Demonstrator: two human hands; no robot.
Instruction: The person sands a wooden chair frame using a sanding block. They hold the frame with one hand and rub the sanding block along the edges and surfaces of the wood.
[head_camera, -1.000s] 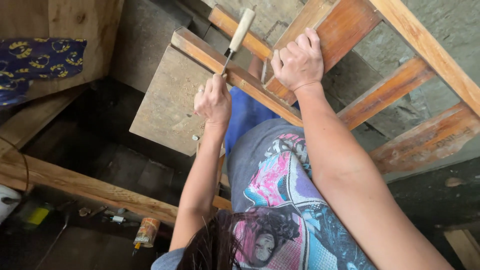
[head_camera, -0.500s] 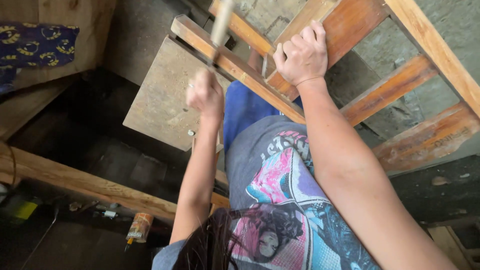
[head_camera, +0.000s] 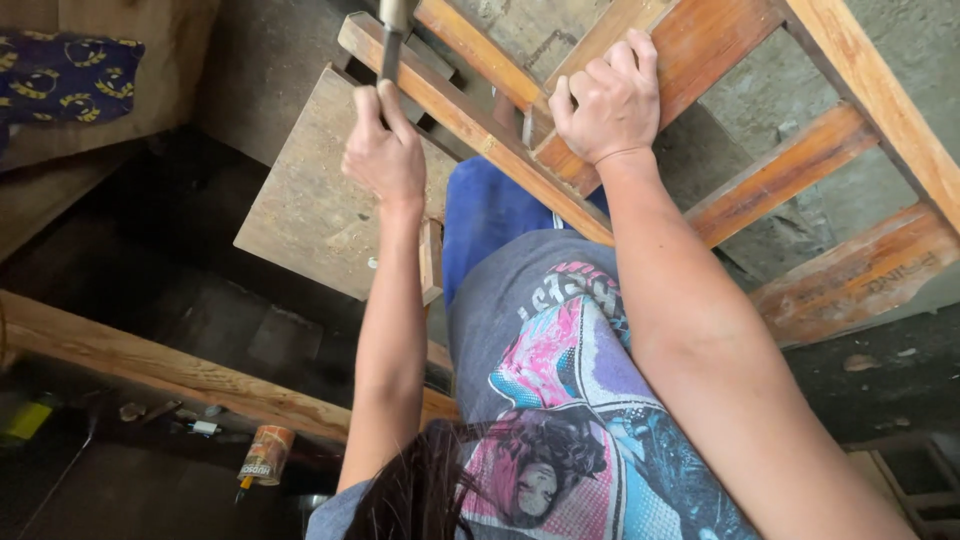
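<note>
Head view: left hand wrapped tight round the dark slim handle of a hammer, long axis running nearly straight up the picture, head end at the top edge and partly cut off, raised just above the sloping reddish-brown wooden frame rail. Right hand clamped over the orange-stained wooden slat where it meets that rail, fingers curled over the upper edge, close beside the hammer's line. Under the rail, a flat grey-brown square wooden board, tilted. Further right, two more worn orange cross slats against grey concrete. Lower left, a long pale timber beam lying slantwise, with a small orange-labelled glue bottle just below it. Top left, blue patterned cloth.
</note>
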